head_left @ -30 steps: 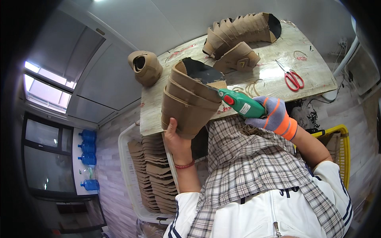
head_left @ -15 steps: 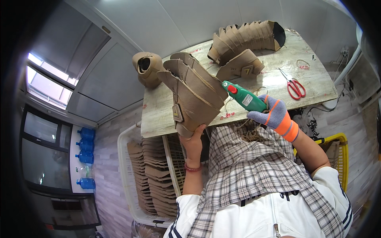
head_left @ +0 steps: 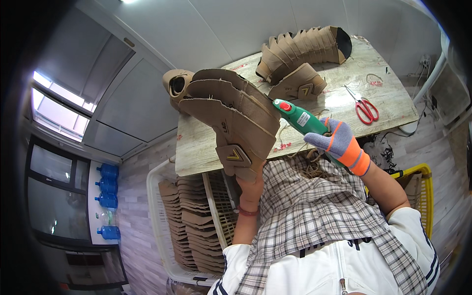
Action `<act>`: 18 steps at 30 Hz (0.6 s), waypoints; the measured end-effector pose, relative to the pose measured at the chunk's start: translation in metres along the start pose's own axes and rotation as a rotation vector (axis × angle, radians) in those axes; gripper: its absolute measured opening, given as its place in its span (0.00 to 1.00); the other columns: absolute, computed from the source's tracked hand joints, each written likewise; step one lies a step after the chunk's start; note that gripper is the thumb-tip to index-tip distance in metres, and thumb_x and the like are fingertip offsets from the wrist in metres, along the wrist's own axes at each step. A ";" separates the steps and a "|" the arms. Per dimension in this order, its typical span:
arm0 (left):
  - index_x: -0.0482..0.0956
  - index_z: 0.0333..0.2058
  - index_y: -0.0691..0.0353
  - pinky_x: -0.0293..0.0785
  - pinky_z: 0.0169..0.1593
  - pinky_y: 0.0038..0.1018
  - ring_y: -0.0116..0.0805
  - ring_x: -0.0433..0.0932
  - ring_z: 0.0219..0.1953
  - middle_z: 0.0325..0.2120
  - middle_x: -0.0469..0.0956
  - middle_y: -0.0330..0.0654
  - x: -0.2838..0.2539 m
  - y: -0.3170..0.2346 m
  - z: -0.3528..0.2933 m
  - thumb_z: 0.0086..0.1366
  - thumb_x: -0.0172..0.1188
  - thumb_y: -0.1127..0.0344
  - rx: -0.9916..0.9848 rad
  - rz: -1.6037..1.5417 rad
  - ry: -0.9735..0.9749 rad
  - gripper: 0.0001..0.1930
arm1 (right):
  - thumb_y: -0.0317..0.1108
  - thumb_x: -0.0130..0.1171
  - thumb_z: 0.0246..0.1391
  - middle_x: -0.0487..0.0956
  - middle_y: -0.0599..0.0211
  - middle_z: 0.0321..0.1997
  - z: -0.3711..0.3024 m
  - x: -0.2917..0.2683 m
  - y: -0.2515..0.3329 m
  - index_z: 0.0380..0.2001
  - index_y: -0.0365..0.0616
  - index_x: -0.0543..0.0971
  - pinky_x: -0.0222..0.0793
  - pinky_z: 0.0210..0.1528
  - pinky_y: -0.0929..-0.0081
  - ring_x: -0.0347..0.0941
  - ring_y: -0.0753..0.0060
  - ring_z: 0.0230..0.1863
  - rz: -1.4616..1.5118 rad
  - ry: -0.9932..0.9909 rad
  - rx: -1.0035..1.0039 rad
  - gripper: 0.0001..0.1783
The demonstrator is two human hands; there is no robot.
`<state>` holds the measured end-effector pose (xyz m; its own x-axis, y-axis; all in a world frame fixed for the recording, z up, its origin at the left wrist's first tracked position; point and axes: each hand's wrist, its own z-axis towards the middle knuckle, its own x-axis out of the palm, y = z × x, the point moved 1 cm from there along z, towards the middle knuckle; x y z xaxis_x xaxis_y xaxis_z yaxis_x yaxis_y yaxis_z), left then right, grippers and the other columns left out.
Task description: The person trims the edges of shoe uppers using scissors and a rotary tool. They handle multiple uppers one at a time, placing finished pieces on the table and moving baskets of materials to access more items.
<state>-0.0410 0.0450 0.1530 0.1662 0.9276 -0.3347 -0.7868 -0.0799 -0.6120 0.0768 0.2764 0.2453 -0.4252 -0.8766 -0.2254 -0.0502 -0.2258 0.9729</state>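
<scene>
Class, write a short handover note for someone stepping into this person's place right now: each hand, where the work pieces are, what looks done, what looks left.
Left hand: bare, gripping the stack of tan boot-upper pieces from below, held up over the table edge.
Right hand: gloved, closed around the green glue gun, nozzle at the stack's upper right edge.
On the wooden table: a fanned row of similar pieces, one single piece, red scissors, another tan piece at the far left.
White crate under the table: full of flat tan pieces.
Done: apparently the row on the table.
Left: seemingly the held stack and the crate's pieces.
</scene>
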 end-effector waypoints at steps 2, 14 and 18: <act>0.78 0.42 0.69 0.72 0.47 0.30 0.35 0.79 0.42 0.41 0.80 0.45 -0.001 0.004 -0.004 0.61 0.61 0.75 0.019 0.034 0.022 0.10 | 0.45 0.70 0.47 0.76 0.70 0.20 -0.001 -0.001 0.002 0.37 0.35 0.78 0.65 0.20 0.84 0.70 0.85 0.18 0.064 0.031 0.081 0.24; 0.74 0.46 0.70 0.72 0.48 0.32 0.42 0.78 0.45 0.44 0.77 0.48 0.002 0.016 -0.020 0.58 0.62 0.76 0.116 0.091 0.089 0.16 | 0.46 0.69 0.48 0.72 0.74 0.17 0.009 -0.007 0.003 0.31 0.37 0.78 0.63 0.17 0.83 0.67 0.85 0.14 0.134 0.036 0.070 0.22; 0.74 0.46 0.70 0.71 0.50 0.33 0.43 0.77 0.46 0.45 0.77 0.49 -0.003 0.025 -0.033 0.58 0.60 0.76 0.170 0.247 0.173 0.16 | 0.47 0.70 0.47 0.71 0.75 0.17 0.015 -0.007 0.008 0.28 0.38 0.76 0.63 0.17 0.82 0.67 0.84 0.14 0.163 0.030 0.112 0.22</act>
<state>-0.0411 0.0283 0.1153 0.0456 0.8110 -0.5832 -0.9013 -0.2184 -0.3742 0.0657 0.2871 0.2553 -0.4089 -0.9103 -0.0640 -0.0839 -0.0323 0.9960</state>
